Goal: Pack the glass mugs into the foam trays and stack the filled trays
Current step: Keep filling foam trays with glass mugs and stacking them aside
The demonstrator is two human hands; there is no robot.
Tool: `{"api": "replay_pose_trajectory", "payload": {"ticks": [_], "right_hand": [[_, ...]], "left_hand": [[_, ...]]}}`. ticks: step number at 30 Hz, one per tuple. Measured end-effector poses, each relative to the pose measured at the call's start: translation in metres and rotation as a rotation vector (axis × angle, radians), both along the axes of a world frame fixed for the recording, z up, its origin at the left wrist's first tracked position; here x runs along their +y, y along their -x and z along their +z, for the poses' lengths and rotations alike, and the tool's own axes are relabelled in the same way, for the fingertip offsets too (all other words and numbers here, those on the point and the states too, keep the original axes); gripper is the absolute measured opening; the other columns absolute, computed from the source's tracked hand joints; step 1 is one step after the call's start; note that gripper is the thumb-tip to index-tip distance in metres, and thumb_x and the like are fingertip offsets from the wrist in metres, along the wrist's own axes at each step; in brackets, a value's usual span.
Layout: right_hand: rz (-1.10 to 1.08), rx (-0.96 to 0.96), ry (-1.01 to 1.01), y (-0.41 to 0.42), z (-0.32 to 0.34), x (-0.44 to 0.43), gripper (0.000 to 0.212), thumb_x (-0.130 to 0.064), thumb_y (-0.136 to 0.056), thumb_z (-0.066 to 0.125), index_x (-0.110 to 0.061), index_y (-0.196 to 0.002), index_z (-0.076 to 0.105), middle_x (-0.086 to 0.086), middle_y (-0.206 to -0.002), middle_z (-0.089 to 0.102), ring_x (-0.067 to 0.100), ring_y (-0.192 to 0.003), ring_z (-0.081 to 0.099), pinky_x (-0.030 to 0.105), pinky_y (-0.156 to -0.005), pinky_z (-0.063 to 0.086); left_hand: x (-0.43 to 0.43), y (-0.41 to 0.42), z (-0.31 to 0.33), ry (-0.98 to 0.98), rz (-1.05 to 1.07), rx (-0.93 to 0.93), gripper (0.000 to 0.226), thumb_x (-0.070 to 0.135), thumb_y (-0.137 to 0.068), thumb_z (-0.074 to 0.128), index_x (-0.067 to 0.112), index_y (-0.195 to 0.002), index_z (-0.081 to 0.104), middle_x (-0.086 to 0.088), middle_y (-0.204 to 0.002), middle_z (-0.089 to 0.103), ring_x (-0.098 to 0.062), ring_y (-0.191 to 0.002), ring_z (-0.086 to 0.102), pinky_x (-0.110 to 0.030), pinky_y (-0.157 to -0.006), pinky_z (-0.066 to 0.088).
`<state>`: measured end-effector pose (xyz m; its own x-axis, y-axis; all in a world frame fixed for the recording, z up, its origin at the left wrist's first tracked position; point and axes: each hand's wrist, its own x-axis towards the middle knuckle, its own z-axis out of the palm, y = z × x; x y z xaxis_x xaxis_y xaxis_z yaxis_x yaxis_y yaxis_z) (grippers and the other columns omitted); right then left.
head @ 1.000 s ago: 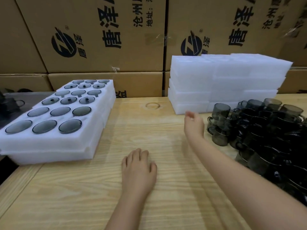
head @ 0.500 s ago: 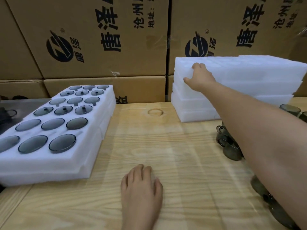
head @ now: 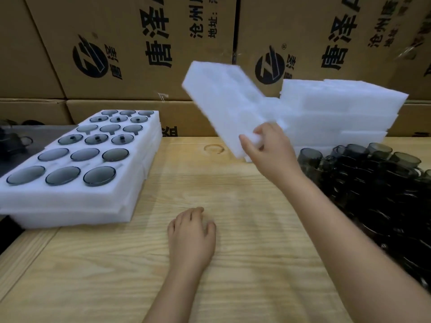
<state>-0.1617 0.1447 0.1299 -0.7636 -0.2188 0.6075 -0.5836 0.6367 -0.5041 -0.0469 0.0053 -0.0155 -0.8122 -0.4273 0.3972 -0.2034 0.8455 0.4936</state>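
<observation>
My right hand (head: 271, 150) grips the near corner of an empty white foam tray (head: 224, 101), which hangs tilted in the air above the table's middle. Behind it sits the stack of empty foam trays (head: 345, 108) at the back right. A heap of dark smoked glass mugs (head: 373, 183) covers the table's right side. On the left lies a stack of filled foam trays (head: 130, 187); its top tray holds several dark glass pieces in round pockets. My left hand (head: 192, 236) rests flat on the wooden table (head: 245, 264), fingers relaxed.
Large printed cardboard boxes (head: 140, 47) form a wall along the table's back edge. A dark surface with a glass pot (head: 14, 141) lies at the far left, beyond the table's edge.
My right hand went up to the top of the empty tray stack, took hold of one tray and has pulled it off toward the middle, tilted. My left hand has stayed on the table.
</observation>
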Motion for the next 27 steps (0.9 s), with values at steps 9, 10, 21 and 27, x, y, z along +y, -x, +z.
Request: {"api": "replay_pose_trajectory", "payload": {"ticks": [9,10,21,27], "right_hand": [[0.280,-0.091,-0.053,-0.130,-0.091,0.081,0.023,-0.031,-0.075,0.044,-0.015,-0.086,0.057,-0.009,-0.126,0.054,0.007,-0.110,0.053,0.011,-0.084,0.036],[0.265,-0.075,-0.081,-0.136,-0.096,0.086,0.024,-0.028,-0.072,0.043,-0.013,-0.084,0.058,-0.007,-0.126,0.055,0.011,-0.107,0.055,0.014,-0.082,0.037],[0.237,-0.190,-0.222,-0.142,-0.109,0.098,0.032,-0.038,-0.064,0.033,-0.021,-0.078,0.056,-0.017,-0.111,0.064,0.017,-0.100,0.044,0.037,-0.087,0.040],[0.065,-0.055,0.176,-0.150,-0.086,0.088,0.034,-0.037,-0.086,0.038,-0.019,-0.087,0.067,-0.018,-0.095,0.064,0.013,-0.100,0.053,0.034,-0.089,0.037]], "left_hand": [[-0.052,-0.050,0.028,-1.628,0.122,0.609,0.018,0.019,-0.100,0.040,0.021,-0.097,0.058,0.003,-0.095,0.064,-0.008,-0.085,0.062,-0.019,-0.074,0.051],[-0.058,-0.056,0.025,-1.635,0.092,0.590,0.017,0.021,-0.100,0.041,0.020,-0.103,0.058,-0.001,-0.103,0.065,-0.008,-0.087,0.064,-0.020,-0.079,0.051],[-0.044,-0.055,0.018,-1.095,-0.417,0.221,0.061,0.013,-0.063,0.065,0.021,-0.123,0.058,0.019,-0.115,0.062,0.005,-0.097,0.062,-0.012,-0.072,0.049],[-0.047,-0.053,0.016,-1.165,-0.400,0.231,0.074,0.002,-0.057,0.057,0.023,-0.127,0.054,0.003,-0.124,0.060,-0.016,-0.108,0.061,-0.031,-0.085,0.051]]}}
